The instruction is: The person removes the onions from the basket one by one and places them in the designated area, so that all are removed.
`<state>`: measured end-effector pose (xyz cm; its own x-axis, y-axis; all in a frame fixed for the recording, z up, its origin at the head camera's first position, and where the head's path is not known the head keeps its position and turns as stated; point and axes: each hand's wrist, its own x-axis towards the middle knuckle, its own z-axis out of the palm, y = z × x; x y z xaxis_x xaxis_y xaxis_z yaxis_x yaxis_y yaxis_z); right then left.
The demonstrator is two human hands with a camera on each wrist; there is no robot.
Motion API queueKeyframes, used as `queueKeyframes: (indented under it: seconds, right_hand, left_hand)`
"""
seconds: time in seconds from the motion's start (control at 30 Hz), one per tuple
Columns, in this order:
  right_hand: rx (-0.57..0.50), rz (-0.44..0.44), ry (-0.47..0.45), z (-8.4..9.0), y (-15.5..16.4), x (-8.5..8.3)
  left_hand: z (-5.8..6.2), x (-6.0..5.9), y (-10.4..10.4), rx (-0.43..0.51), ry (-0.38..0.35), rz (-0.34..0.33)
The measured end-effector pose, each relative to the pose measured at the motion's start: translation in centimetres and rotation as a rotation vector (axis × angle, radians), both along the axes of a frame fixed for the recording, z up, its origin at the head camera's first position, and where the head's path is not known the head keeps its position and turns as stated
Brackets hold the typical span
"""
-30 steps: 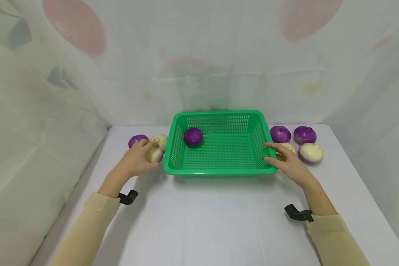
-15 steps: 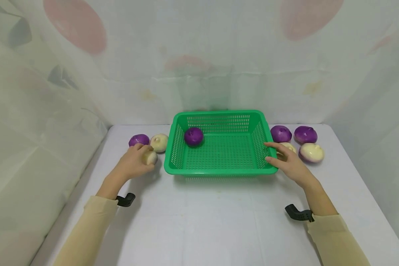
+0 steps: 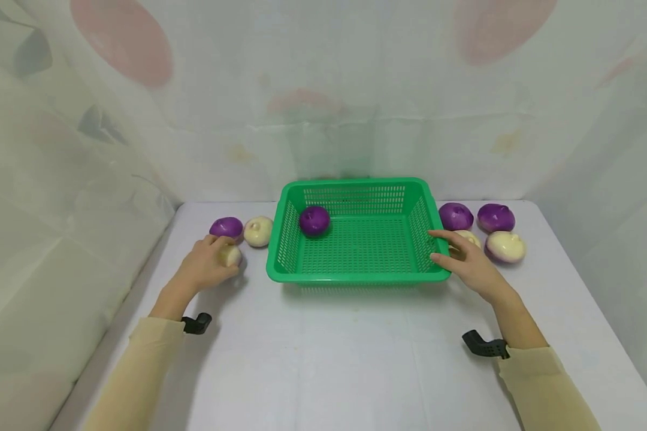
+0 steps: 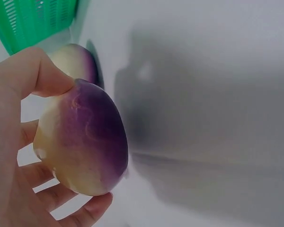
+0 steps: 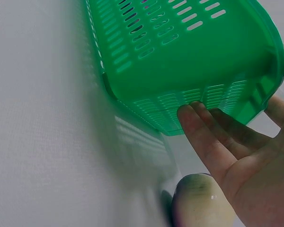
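Note:
My left hand (image 3: pixel 206 263) holds a white-and-purple turnip (image 4: pixel 87 137), thumb on one side and fingers round the other; its shadow falls on the table beside it. Just behind that hand lie a purple turnip (image 3: pixel 226 227) and a pale turnip (image 3: pixel 258 231). A green plastic basket (image 3: pixel 356 278) stands in the middle, with one purple turnip (image 3: pixel 314 221) in its back left corner. At the basket's right rim my right hand (image 3: pixel 470 268) grips the edge, other fingers against the outer wall in the right wrist view.
Right of the basket sit two purple turnips, one near (image 3: pixel 455 216) and one farther right (image 3: pixel 496 218). In front of them are a pale turnip (image 3: pixel 505 247) and another pale turnip (image 3: pixel 466 237) partly behind my right hand. A patterned white curtain (image 3: pixel 334 143) hangs behind the white table (image 3: pixel 356 359).
My left hand has moved left with its turnip, away from the basket, uncovering the pale turnip there. The right hand and the basket have stayed in place.

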<state>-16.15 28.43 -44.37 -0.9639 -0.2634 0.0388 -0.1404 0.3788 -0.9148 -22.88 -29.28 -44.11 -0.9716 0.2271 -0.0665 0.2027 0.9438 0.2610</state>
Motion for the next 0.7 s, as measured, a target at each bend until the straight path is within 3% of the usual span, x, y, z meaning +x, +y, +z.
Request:
queueKeyframes:
  seconds: [0.47,0.7]
  right_hand:
    - [-0.018,0.002,-0.002,0.1,0.0,0.1]
    - [-0.023,0.002,-0.003,0.3,-0.1,0.2]
  left_hand:
    - [-0.5,0.1,-1.5,0.0,-0.021,0.035]
    - [-0.5,0.0,-1.7,-0.008,-0.024,0.019]
